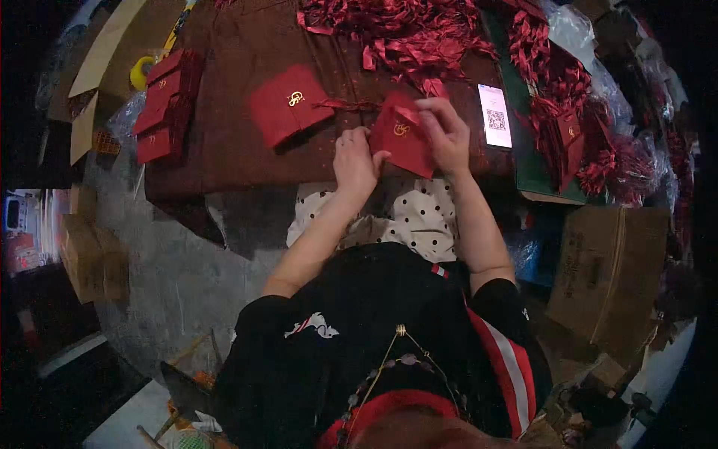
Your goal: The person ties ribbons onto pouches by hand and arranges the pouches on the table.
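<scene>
A red pouch (pixel 404 142) with a gold emblem lies at the table's near edge, between my two hands. My left hand (pixel 354 161) is closed at the pouch's left edge, its thumb against the red fabric. Over the pouch's upper right side, my right hand (pixel 446 136) has its fingers pinched together at a red ribbon (pixel 406 114); the fingertips partly hide the contact. To the left lies another red pouch (pixel 280 116) with the same gold emblem, and a red ribbon cord (pixel 348 104) stretches from it toward the pouch in my hands.
Stacked red pouches (pixel 166 112) stand at the table's left edge. A heap of red ribbons (pixel 419 37) covers the back. On the right are a lit phone (pixel 494 116) showing a QR code, more red pouches (pixel 570 138) and plastic wrap. A cardboard box (pixel 609 277) stands below right.
</scene>
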Available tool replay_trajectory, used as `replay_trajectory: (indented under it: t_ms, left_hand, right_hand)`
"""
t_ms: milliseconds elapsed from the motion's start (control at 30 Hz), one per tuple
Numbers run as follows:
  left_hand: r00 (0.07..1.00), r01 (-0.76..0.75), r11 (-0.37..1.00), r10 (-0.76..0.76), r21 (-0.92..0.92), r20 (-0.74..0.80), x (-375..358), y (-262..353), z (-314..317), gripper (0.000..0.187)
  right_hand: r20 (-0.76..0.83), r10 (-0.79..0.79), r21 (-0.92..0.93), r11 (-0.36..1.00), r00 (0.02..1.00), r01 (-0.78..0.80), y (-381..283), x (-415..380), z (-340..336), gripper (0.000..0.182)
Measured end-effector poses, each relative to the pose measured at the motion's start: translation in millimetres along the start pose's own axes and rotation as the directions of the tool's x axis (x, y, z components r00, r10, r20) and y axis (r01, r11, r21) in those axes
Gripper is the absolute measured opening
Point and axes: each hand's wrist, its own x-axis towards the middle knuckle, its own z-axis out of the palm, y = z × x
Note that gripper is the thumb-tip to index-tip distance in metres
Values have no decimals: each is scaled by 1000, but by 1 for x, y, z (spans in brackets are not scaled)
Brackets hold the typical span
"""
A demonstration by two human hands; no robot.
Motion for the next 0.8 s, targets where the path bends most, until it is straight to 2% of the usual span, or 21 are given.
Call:
replay_trajectory:
  t_ms: [33,100,133,167,233,267,300,367,433,533,633,700,800]
  left_hand:
    - [998,-28,1000,28,-6,-58,-2,-1,4,53]
    - [999,12,999,-14,-38,-49,-1,1,2,51]
    - [999,30,997,-32,-78,-32,0,1,1,50]
    - [999,31,997,-34,-77,-32,1,1,2,50]
    - [997,80,993,-80,-92,8,2,-1,2,49]
    - [997,78,993,-78,-89,8,2,-1,1,49]
    - [995,93,991,-91,-95,28,3,-1,0,50]
    - [991,124,987,-117,-107,66,4,-2,-1,50]
    - [993,118,989,-116,-86,22,0,-6,6,51]
    - [999,-31,992,27,-124,-31,-1,-8,4,47]
    - [995,-80,989,73,-124,-62,-4,-9,8,46]
    - [994,-97,984,89,-150,-61,-3,-8,6,47]
    - [996,3,981,15,-195,90,-3,-6,0,54]
  right_hand:
    - [103,-124,-146,980,987,138,5,-5,3,18]
    - [170,-113,-393,903,979,173,9,-19,11,22]
    - [121,-24,-382,922,992,69,13,-23,18,25]
    - [122,-23,-381,922,992,69,12,-26,21,25]
    - [83,169,-418,901,982,-119,11,-29,26,30]
    - [94,37,-468,884,995,11,14,-29,29,31]
    - [91,36,-466,885,995,10,17,-28,30,31]
    - [180,-52,-536,832,982,142,19,-24,33,28]
    - [186,-25,-539,833,982,124,19,-22,35,26]
    - [210,-73,-532,828,975,176,18,-21,36,27]
    - [180,-10,-496,863,984,100,21,-24,37,28]
    - [95,192,-399,906,977,-140,22,-25,39,30]
    - [74,194,-358,921,978,-156,23,-27,38,29]
